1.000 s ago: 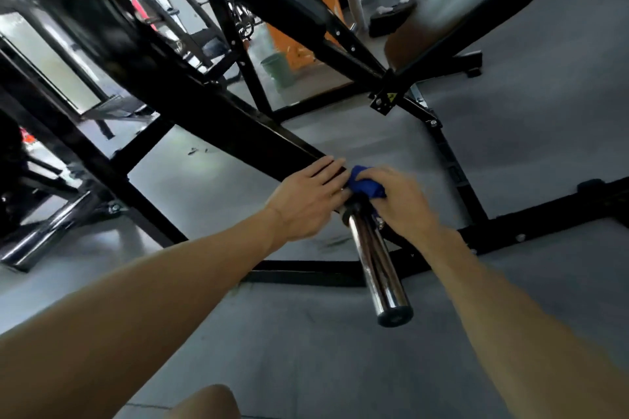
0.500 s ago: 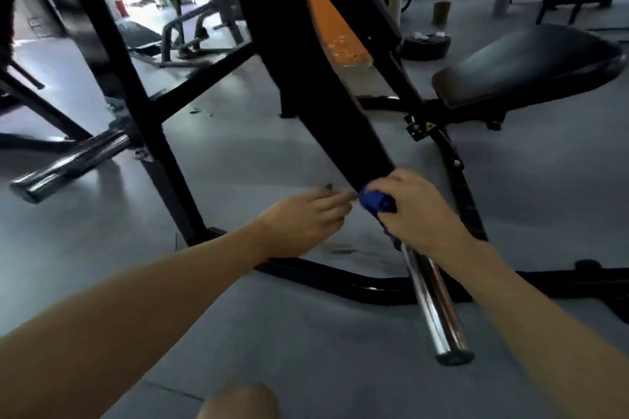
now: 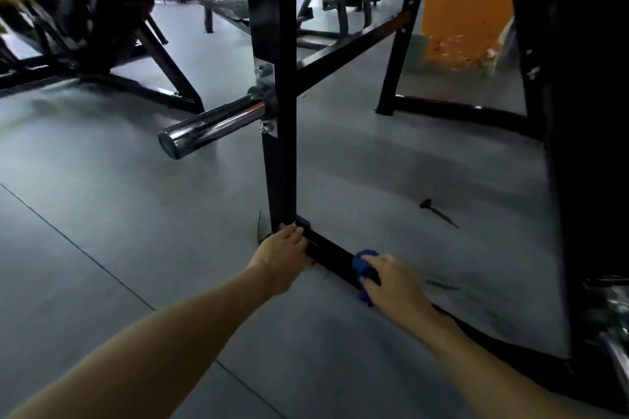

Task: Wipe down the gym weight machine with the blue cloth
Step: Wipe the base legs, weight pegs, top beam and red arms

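Right hand [image 3: 391, 279] gripping blue cloth [image 3: 363, 265] — bar edge [image 3: 332, 253]

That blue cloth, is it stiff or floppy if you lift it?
Probably floppy: the cloth bunches into a soft wad under the right hand on the floor bar. Likely light too, since one hand moves it. It should not roll or slip much.
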